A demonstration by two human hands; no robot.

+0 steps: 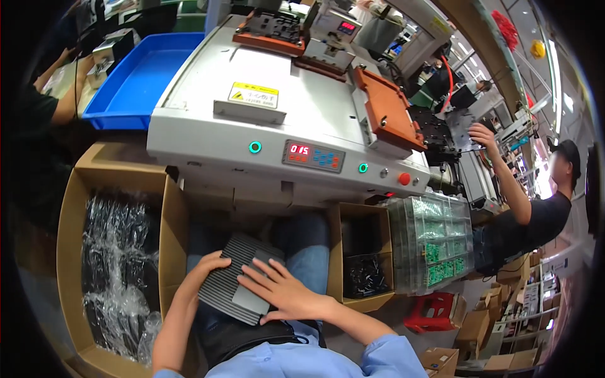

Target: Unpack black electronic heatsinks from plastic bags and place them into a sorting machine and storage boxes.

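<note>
A dark grey ribbed metal housing (225, 288), with a smooth flat panel on part of its top, lies tilted over my lap. My left hand (203, 272) grips its left edge, fingers bent over the ribs and the thumb side hidden. Across the right part rests my right hand (287, 295), its fingers spread flat on the panel and ribs, the thumb near the lower corner. The underside of the housing cannot be seen.
Left stands a carton (173, 242) of plastic-wrapped dark parts; right, a small carton (335, 264) with black pieces, beside clear trays (413, 252) of green boards. Ahead is a white machine (214, 142) with orange fixtures (391, 110) and a blue bin (142, 79). A co-worker (529, 220) stands right.
</note>
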